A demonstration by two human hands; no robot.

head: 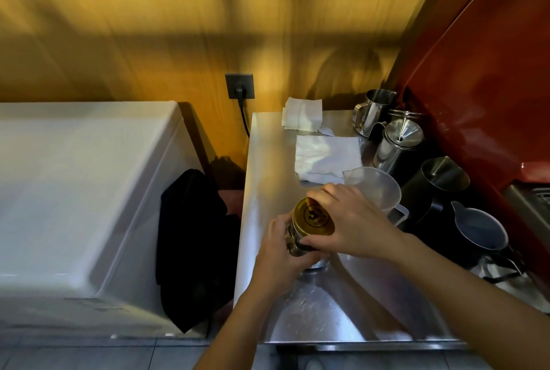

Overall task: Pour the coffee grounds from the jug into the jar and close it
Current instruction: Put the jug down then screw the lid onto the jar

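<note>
The left hand (278, 253) wraps around the side of the jar (297, 243), its fingers curled shut on the glass so that only a strip of the dark contents shows between them and the lid. The right hand (352, 221) comes over from the other side and grips the gold lid (312, 218), thumb at the near edge and fingers clamped around the far rim; the lid sits on the jar's mouth, tilted toward the camera. The jar is held just above or on the steel counter (268, 161); which of the two cannot be told, since the hands hide its base. Just beyond the right fingers stands the clear plastic jug (376, 188), upright, with its handle toward the right wrist; it looks empty. Beyond the jug, farther from the fingertips, a white cloth (327, 155) lies flat, with a second folded cloth (302, 115) behind it by the wooden wall. To the right of the right hand are several pitchers: a black one (437, 188), a dark one with a pale inside (479, 229) nearer the forearm, and two steel ones (395, 143) farther back. To the left of the left hand, off the counter edge, hangs a black cloth (193, 244).
</note>
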